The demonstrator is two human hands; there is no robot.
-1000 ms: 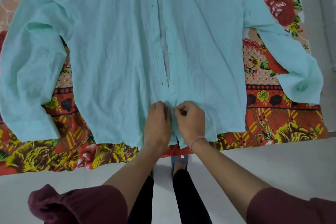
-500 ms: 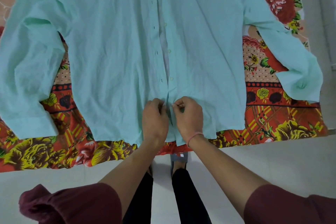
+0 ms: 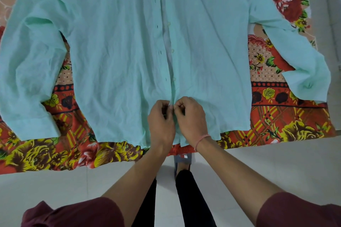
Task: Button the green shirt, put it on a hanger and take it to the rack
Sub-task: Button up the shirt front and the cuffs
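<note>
The green shirt [image 3: 114,46] lies flat and front up on a flowered bedsheet, sleeves spread to both sides, hem toward me. Its placket runs up the middle, with buttonholes on the left strip and pale buttons on the right; above my hands the two strips lie apart. My left hand [image 3: 161,123] pinches the left placket edge near the hem. My right hand [image 3: 191,116] pinches the right edge just beside it, fingertips meeting at the lowest button. The button itself is hidden by my fingers. No hanger or rack is in view.
The red and yellow flowered bedsheet [image 3: 276,121] covers the bed under the shirt, its near edge hanging toward me. Pale floor tiles [image 3: 276,167] lie in front of the bed. My legs and one slippered foot [image 3: 182,160] stand at the bed's edge.
Both hands have stayed at the bottom of the placket, fingertips drawing closer together on the lowest button. The view has shifted slightly; the shirt has not moved.
</note>
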